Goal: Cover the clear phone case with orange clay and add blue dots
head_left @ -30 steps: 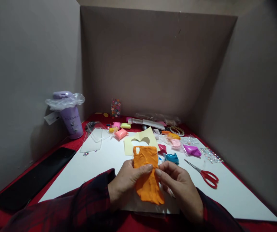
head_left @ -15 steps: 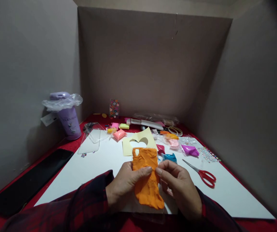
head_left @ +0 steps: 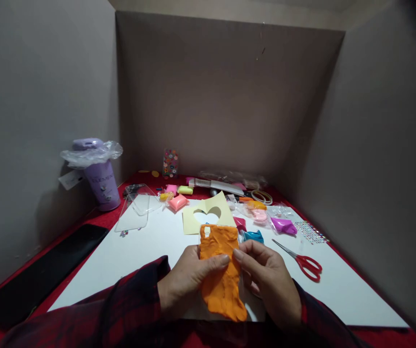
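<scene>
Grey walls (head_left: 225, 101) stand behind the surface and on both sides, and the light is dim. Red cloth (head_left: 135, 179) covers the surface, with a white board (head_left: 150, 246) on top. I have a flat piece of orange clay (head_left: 222, 292) up over the middle of the board's near edge. Something clear shows along its right side, and I take that to be a phone case (head_left: 242, 290) under it. My left fingers (head_left: 215, 262) are clamped around both, with the thumb flat on the clay. My right fingers (head_left: 246, 261) are pinched on the right edge.

I think this is the spreading step, where the clay gets pushed out to the sides. It looks bumpy, and its near end is wavy. The next push calls for a soft thumb, I'd say, so nothing tears, and for care by the gap in its top left corner.

Just past the clay sits yellow paper (head_left: 191, 222) with a heart cut out. Red scissors (head_left: 311, 267) lie near the board's right edge, and shiny gems (head_left: 311, 232) are farther back. Clear cases (head_left: 135, 210) lie at the far left corner, near a purple cup (head_left: 102, 186).
</scene>
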### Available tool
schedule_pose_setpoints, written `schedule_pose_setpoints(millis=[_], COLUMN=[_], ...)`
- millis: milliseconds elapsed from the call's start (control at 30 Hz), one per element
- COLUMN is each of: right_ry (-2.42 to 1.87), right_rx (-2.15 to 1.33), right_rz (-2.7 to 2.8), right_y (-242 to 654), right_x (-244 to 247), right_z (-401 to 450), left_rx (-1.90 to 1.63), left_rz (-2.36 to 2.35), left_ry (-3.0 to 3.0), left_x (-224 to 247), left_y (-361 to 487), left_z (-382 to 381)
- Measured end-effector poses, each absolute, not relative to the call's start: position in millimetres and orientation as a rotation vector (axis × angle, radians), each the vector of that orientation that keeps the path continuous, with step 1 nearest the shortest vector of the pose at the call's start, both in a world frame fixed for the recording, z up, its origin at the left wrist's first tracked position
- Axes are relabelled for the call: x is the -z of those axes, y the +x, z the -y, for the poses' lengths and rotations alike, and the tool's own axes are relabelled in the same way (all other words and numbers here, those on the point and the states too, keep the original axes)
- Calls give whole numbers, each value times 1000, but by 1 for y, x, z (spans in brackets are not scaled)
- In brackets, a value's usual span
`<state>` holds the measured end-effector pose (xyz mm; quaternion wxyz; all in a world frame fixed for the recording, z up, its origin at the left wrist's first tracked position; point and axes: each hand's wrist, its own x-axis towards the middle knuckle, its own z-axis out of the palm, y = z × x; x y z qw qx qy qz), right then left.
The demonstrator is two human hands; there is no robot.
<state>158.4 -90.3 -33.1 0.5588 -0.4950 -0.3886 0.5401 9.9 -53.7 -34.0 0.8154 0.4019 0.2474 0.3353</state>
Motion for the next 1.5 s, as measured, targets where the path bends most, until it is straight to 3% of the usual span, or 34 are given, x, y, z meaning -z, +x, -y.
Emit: schedule_pose_setpoints(millis=[300, 1500], right_ry=[-1079, -1154], right_rx=[-1488, -1364], right_rz=[833, 981], right_y=[163, 161], right_x=[36, 42], right_z=[85, 84], left_rx=[-744, -736], left_rz=[-505, -557], left_ry=[818, 837], left_x=[36, 43], left_y=[10, 11], left_z=[50, 48])
